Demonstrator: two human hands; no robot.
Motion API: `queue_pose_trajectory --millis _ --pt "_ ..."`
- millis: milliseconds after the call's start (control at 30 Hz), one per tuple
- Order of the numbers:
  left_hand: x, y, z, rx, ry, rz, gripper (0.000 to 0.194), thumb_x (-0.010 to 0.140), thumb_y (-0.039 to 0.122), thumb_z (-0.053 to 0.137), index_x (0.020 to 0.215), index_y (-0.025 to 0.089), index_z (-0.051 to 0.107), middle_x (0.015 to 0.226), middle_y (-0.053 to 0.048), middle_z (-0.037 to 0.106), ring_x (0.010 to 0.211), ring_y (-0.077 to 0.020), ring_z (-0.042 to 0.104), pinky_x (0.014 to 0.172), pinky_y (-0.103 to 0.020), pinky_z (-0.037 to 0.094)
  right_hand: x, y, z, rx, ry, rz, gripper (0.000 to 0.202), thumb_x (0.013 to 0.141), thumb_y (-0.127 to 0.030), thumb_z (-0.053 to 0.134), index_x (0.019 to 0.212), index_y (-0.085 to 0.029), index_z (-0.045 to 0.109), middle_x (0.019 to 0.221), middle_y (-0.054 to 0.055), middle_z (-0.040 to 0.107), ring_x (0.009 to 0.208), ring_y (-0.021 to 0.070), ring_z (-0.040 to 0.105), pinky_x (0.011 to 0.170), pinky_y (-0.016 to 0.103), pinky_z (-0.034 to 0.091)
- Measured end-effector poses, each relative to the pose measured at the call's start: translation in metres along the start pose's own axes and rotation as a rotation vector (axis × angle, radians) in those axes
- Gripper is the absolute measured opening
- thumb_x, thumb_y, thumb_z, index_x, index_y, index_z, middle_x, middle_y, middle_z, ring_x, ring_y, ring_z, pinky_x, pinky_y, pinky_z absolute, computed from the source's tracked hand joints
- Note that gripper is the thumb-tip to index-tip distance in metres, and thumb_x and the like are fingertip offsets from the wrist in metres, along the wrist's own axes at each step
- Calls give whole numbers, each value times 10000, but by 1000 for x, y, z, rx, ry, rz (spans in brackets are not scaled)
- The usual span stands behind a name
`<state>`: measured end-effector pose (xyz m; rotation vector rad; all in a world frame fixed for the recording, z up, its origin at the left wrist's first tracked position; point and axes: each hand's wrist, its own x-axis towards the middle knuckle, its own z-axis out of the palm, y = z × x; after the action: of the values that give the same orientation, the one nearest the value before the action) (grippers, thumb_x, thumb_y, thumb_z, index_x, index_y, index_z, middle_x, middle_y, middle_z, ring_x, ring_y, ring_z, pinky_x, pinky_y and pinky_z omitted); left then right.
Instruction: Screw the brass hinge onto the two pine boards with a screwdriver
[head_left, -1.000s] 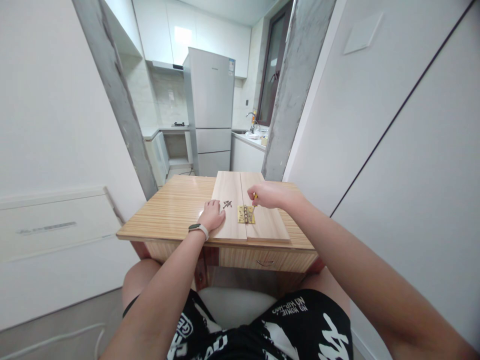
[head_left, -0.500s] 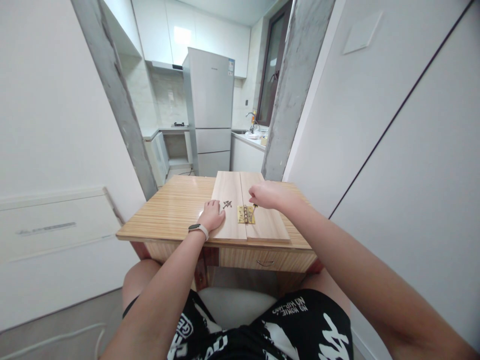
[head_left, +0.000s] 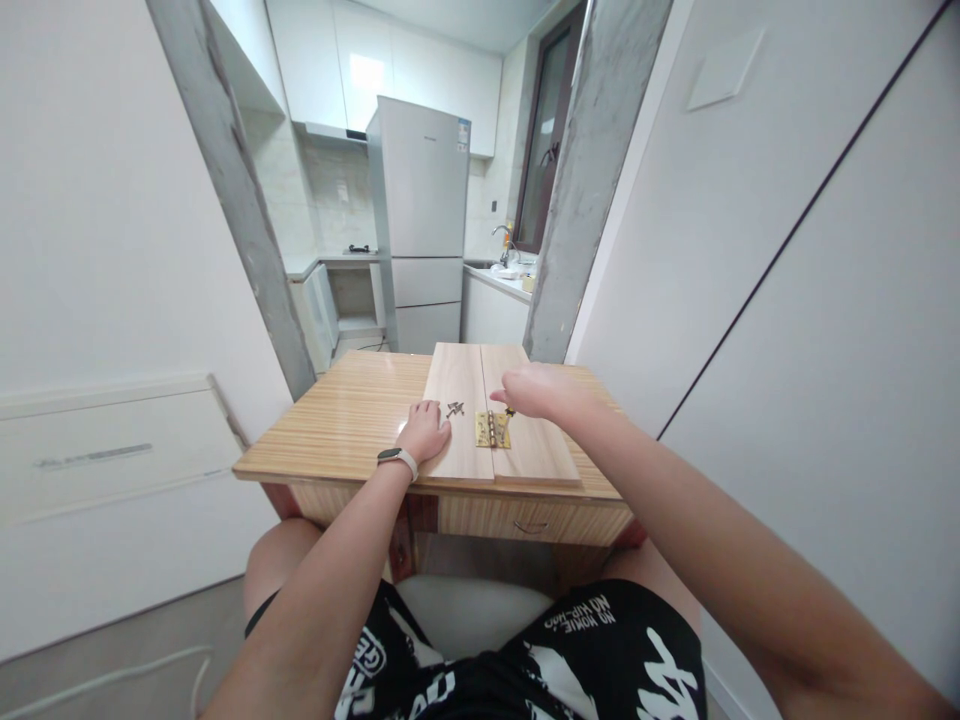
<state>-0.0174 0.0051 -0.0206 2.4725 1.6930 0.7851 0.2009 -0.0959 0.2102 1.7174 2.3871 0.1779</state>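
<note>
My right hand, right of centre, is curled closed, apparently on a slim screwdriver; my left hand, fingers extended, lies flat at the left edge of two pale boards, gripping nothing. Boards, centre frame: judged light and stiff; steady by outer edges. Brass hinge, across their seam below centre: judged rigid, smooth; hold by the leaves. Apparent screws, left of it: judged slippery; pinch by heads.
</note>
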Motion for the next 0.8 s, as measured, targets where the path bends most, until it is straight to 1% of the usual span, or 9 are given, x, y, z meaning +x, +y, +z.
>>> queue_pose_trajectory --millis 133,167,233,300,367,433,500,633,800 --pt "1 -2 2 -11 1 -3 477 1004 343 505 1408 94 558 1447 -203 606 1395 -343 485 1238 -437 307 -1 1 -3 9 -5 -53 248 1009 -323 642 1138 -180 798 1135 156 803 1048 270 755 850 316 510" --pt "1 -2 2 -16 2 -1 480 1004 345 507 1410 95 557 1445 -206 606 1397 -342 483 1238 -438 307 -1 2 -4 23 -21 -82 199 983 -260 663 1114 -198 799 1131 126 807 1032 249 753 823 297 502" --pt "1 -2 2 -22 4 1 485 1003 343 507 1412 89 557 1446 -213 603 1398 -344 484 1237 -443 306 -1 4 -3 46 -53 -114 200 945 -184 689 1112 -218 793 1146 87 808 1019 221 748 792 269 490" --pt "1 -2 2 -21 3 2 488 1002 337 503 1413 80 557 1449 -221 601 1397 -348 487 1236 -450 308 -1 5 -2 52 -53 -102 228 949 -242 716 1167 -212 775 1173 97 801 1032 226 745 803 269 495" --pt "1 -1 2 -16 1 3 489 1003 334 497 1411 73 558 1451 -224 601 1400 -352 485 1234 -455 312 0 6 0 34 -20 -53 333 982 -407 704 1223 -182 754 1183 150 792 1057 263 746 840 297 511" --pt "1 -1 2 -10 3 6 487 1003 335 495 1408 73 559 1450 -222 605 1401 -353 485 1234 -455 315 0 6 2 3 19 7 489 1012 -560 623 1234 -144 753 1187 214 778 1090 309 745 889 340 523" --pt "1 -2 2 -3 6 14 481 1000 330 497 1404 78 559 1445 -219 611 1396 -350 492 1236 -455 313 1 6 3 -25 43 49 580 1036 -618 537 1219 -118 766 1196 257 765 1120 342 740 929 375 524" --pt "1 -2 2 5 6 26 473 998 320 494 1401 82 558 1436 -223 616 1388 -343 506 1232 -457 317 0 6 1 -29 34 33 532 1048 -570 536 1211 -128 784 1186 248 773 1128 343 737 947 387 517" --pt "1 -1 1 -6 5 12 467 998 328 500 1401 100 562 1441 -220 613 1395 -350 499 1223 -476 326 0 8 -3 32 -7 -53 255 999 -381 670 1148 -219 798 1134 131 804 1061 262 741 870 313 500"
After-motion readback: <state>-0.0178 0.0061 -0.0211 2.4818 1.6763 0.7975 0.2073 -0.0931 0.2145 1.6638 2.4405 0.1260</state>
